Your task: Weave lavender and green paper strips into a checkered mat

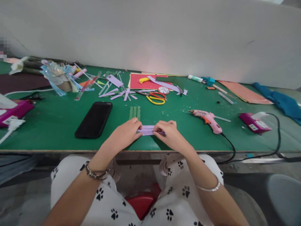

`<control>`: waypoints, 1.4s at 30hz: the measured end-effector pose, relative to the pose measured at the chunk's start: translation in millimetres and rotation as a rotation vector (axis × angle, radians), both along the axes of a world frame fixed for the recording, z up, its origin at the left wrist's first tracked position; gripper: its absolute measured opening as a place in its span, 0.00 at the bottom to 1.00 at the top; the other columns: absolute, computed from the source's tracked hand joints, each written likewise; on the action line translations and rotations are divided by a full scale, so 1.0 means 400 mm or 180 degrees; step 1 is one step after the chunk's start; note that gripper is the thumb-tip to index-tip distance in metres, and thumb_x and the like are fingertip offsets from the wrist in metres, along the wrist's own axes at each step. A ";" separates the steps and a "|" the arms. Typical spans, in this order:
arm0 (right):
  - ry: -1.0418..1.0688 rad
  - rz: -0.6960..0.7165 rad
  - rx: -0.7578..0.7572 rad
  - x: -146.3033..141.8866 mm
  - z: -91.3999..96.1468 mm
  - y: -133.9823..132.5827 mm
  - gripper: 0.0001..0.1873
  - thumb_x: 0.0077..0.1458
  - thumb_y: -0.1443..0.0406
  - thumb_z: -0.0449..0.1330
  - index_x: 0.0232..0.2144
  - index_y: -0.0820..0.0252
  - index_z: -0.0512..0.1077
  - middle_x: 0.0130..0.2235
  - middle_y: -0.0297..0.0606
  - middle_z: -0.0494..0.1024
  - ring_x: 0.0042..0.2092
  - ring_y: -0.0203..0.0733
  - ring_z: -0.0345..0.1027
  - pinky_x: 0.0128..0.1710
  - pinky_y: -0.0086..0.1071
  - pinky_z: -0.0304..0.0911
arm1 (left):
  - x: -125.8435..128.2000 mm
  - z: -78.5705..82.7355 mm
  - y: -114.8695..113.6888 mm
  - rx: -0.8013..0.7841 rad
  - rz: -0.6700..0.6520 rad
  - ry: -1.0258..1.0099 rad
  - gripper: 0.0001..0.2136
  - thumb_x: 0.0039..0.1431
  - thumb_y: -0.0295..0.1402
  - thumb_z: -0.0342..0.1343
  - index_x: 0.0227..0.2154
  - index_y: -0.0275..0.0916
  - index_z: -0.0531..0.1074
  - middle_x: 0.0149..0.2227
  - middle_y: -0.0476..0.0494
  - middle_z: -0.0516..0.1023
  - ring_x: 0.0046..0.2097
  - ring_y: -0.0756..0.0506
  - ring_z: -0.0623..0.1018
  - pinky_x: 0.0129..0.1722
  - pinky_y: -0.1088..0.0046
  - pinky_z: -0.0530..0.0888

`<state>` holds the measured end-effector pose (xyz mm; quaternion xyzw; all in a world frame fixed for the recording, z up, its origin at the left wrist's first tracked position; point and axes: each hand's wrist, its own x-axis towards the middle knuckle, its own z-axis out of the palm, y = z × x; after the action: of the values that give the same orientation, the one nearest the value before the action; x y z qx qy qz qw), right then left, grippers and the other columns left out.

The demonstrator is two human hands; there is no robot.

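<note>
Several purple paper strips [148,130] lie side by side near the table's front edge, with both hands on them. My left hand [127,131] pinches their left end, thumb and fingers closed. At the right end, the curled fingers of my right hand [168,131] grip the strips and hide that end. Just beyond my left hand lie green paper strips [134,113], set upright next to each other; my fingers partly cover their near end. Scissors [156,98] with red and yellow handles rest farther back on the table.
A black phone [94,120] lies left of my hands. On the right are a pink glue gun [207,120] with a cord and a purple power block [255,122]. Loose purple strips [115,81], red paper [141,82] and a glue tube [195,78] lie toward the wall.
</note>
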<state>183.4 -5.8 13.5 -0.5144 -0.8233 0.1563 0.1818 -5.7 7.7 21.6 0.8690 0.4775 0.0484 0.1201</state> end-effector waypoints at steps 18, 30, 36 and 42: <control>0.0265 0.0699 0.0012 0.001 -0.001 0.000 0.13 0.55 0.65 0.54 0.20 0.60 0.69 0.39 0.41 0.71 0.41 0.39 0.64 0.44 0.36 0.59 | -0.027 -0.009 0.016 -0.0115 -0.0286 -0.0220 0.11 0.57 0.28 0.47 0.42 0.38 0.69 0.38 0.44 0.70 0.36 0.47 0.72 0.35 0.73 0.68; -0.0126 0.0488 0.0471 -0.001 -0.014 0.002 0.10 0.55 0.68 0.53 0.24 0.60 0.71 0.36 0.40 0.71 0.37 0.38 0.62 0.40 0.35 0.59 | -0.021 -0.009 0.014 -0.0225 -0.0156 -0.0222 0.09 0.60 0.30 0.46 0.40 0.37 0.68 0.39 0.44 0.70 0.36 0.47 0.72 0.34 0.72 0.68; -0.0323 0.0727 0.0709 0.004 -0.013 0.008 0.10 0.56 0.68 0.52 0.25 0.60 0.71 0.35 0.41 0.71 0.36 0.39 0.62 0.38 0.34 0.60 | -0.002 -0.009 0.009 0.0102 0.0069 0.0070 0.10 0.61 0.30 0.44 0.40 0.38 0.70 0.39 0.44 0.73 0.39 0.44 0.74 0.34 0.71 0.67; -0.0048 0.0348 0.0643 0.014 -0.007 0.006 0.11 0.55 0.66 0.53 0.23 0.61 0.71 0.39 0.43 0.70 0.39 0.41 0.62 0.41 0.37 0.60 | 0.011 0.003 0.008 0.0226 0.0415 0.0226 0.11 0.61 0.31 0.43 0.36 0.38 0.71 0.37 0.44 0.77 0.37 0.43 0.76 0.29 0.72 0.65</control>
<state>189.0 -3.5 10.9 -0.4490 -0.8631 0.0784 0.2177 -1.3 11.1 22.7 0.8410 0.5350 0.0423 0.0689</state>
